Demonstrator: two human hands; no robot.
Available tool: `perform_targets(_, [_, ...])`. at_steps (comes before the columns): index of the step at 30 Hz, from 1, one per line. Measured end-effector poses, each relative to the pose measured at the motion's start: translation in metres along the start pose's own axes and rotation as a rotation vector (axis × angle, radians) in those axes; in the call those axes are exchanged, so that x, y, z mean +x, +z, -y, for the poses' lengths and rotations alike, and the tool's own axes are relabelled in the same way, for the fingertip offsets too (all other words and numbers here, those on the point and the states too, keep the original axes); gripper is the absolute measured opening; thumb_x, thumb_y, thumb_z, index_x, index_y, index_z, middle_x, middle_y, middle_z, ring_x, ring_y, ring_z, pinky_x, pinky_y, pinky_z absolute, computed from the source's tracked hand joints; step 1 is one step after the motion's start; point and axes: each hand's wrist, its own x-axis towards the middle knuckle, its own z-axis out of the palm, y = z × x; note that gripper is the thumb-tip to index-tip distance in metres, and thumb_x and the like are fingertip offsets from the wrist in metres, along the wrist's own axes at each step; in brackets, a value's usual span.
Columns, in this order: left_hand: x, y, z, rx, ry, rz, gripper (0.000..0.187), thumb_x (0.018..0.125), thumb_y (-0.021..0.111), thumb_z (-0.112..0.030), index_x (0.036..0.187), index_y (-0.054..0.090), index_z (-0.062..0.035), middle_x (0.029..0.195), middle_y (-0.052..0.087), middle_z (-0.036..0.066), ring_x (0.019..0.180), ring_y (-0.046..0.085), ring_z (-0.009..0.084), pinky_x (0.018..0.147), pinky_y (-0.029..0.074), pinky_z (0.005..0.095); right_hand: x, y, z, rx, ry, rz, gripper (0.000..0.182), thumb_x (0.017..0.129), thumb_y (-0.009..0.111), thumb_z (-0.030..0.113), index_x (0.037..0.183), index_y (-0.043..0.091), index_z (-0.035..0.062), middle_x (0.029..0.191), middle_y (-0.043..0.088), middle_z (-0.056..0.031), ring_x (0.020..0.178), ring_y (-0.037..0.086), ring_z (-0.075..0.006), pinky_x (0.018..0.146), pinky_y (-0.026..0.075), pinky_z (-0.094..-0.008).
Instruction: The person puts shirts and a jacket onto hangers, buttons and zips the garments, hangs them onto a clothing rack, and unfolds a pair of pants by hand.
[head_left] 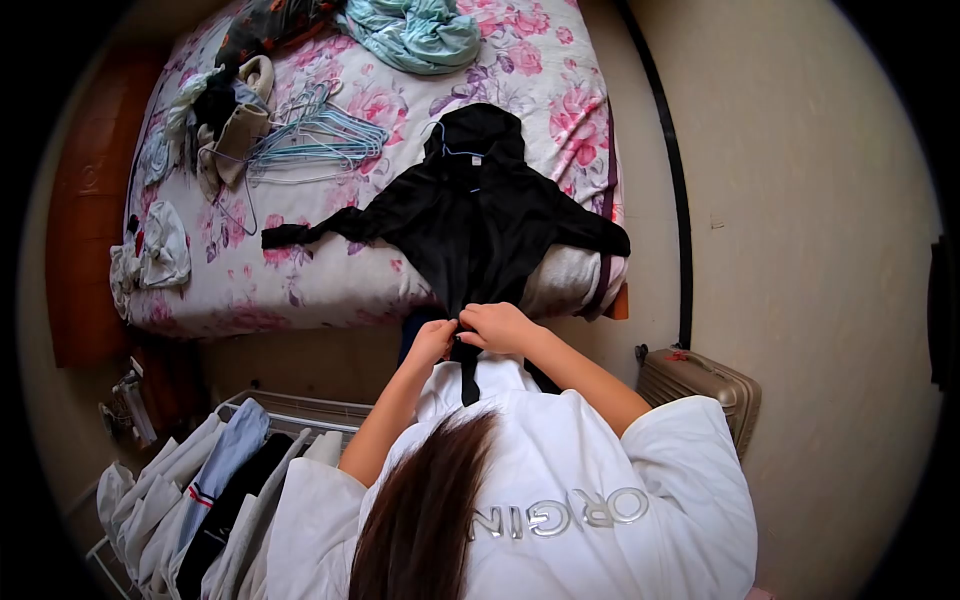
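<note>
A black hooded jacket (478,215) lies spread on the bed, sleeves out to both sides and hood toward the far side. A thin blue hanger (462,152) shows at its neck, its hook over the hood. My left hand (435,340) is closed on the lower front edge of the jacket, near the bed's edge. Right beside it, my right hand (496,328) also pinches the jacket's lower front. The two hands nearly touch, and the exact bit of cloth or fastening between the fingers is too small to make out.
The bed has a floral sheet (370,285). A pile of light blue hangers (320,135), crumpled clothes (235,130), a teal cloth (420,35) and white clothing (165,245) lie on it. A clothes rack with hung garments (215,490) stands left, a suitcase (700,390) right.
</note>
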Motion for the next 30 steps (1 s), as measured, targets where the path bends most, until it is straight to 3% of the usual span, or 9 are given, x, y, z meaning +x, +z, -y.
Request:
perform_targets(6, [0.005,-0.008,-0.006,0.090,-0.003,0.034,0.036,0.088,0.044,-0.031,0.059,0.043,-0.0103,0.046,0.038,-0.003,0.039,0.035,0.0084,0.039,0.031,0.0236,0.012,0.007,-0.014,0.043,-0.011,0.002,0.017,0.081,0.048,0.020,0.080,0.052,0.0037,0.077,0.052,-0.0093,0.073,0.055,-0.0279,0.062,0.044,-0.0365])
perform_targets(10, [0.009,0.006,-0.016,0.259,0.102,-0.146,0.044,0.085,0.045,-0.047,0.065,0.046,-0.0081,0.053,0.042,-0.002,0.043,0.040,0.0076,0.039,0.034,0.0214,0.017,0.010,-0.020,0.215,0.032,-0.195,0.016,0.081,0.046,0.015,0.078,0.051,0.0004,0.075,0.052,-0.0135,0.070,0.053,-0.0305,0.062,0.043,-0.0367])
perform_targets(16, [0.020,0.016,-0.014,0.486,0.560,-0.479,0.050,0.089,0.038,-0.038,0.067,0.054,0.0040,0.055,0.051,0.018,0.050,0.050,0.0290,0.052,0.038,0.0378,0.030,0.015,-0.008,0.444,0.208,-0.405,0.017,0.079,0.046,0.011,0.072,0.050,-0.0029,0.070,0.052,-0.0174,0.067,0.051,-0.0339,0.062,0.042,-0.0378])
perform_targets(19, [0.021,0.012,-0.012,0.389,0.428,-0.480,0.049,0.089,0.037,-0.036,0.065,0.053,0.0045,0.055,0.049,0.021,0.051,0.049,0.0333,0.051,0.036,0.0399,0.041,0.008,-0.016,0.280,0.164,-0.447,0.016,0.078,0.046,0.012,0.072,0.051,-0.0028,0.072,0.053,-0.0179,0.069,0.052,-0.0346,0.063,0.042,-0.0391])
perform_targets(20, [0.018,0.011,-0.011,0.415,0.496,-0.501,0.052,0.089,0.037,-0.037,0.061,0.052,0.0034,0.050,0.048,0.016,0.046,0.048,0.0278,0.048,0.034,0.0386,0.047,0.001,-0.028,0.225,0.213,-0.467,0.016,0.078,0.046,0.012,0.071,0.052,-0.0018,0.073,0.054,-0.0187,0.072,0.053,-0.0356,0.064,0.042,-0.0408])
perform_targets(23, [-0.007,-0.006,-0.015,0.323,0.322,-0.298,0.051,0.089,0.039,-0.038,0.055,0.048,-0.0005,0.046,0.044,0.006,0.042,0.042,0.0174,0.043,0.031,0.0329,0.066,-0.022,-0.105,0.075,0.362,-0.561,0.021,0.079,0.044,0.014,0.068,0.053,-0.0003,0.069,0.055,-0.0191,0.070,0.054,-0.0362,0.064,0.043,-0.0428])
perform_targets(24, [-0.028,-0.009,-0.029,0.252,0.245,-0.160,0.049,0.088,0.042,-0.038,0.052,0.043,-0.0049,0.046,0.037,-0.002,0.042,0.035,0.0084,0.041,0.025,0.0272,0.072,-0.032,-0.135,0.027,0.402,-0.587,0.023,0.080,0.044,0.015,0.067,0.054,-0.0004,0.069,0.056,-0.0195,0.069,0.055,-0.0365,0.063,0.043,-0.0430])
perform_targets(27, [-0.061,-0.050,-0.029,0.190,0.186,-0.055,0.043,0.088,0.045,-0.036,0.054,0.042,-0.0094,0.046,0.034,-0.005,0.040,0.030,0.0057,0.039,0.022,0.0246,0.089,-0.072,-0.203,-0.102,0.599,-0.528,0.024,0.080,0.043,0.017,0.074,0.059,0.0005,0.076,0.059,-0.0210,0.072,0.056,-0.0370,0.066,0.044,-0.0441])
perform_targets(30, [-0.092,-0.100,-0.009,0.231,0.128,-0.088,0.043,0.088,0.044,-0.036,0.055,0.044,-0.0092,0.045,0.037,-0.003,0.040,0.033,0.0075,0.040,0.028,0.0244,0.107,-0.115,-0.231,-0.208,0.674,-0.558,0.025,0.081,0.043,0.019,0.078,0.060,0.0003,0.079,0.059,-0.0222,0.075,0.057,-0.0378,0.069,0.045,-0.0452])
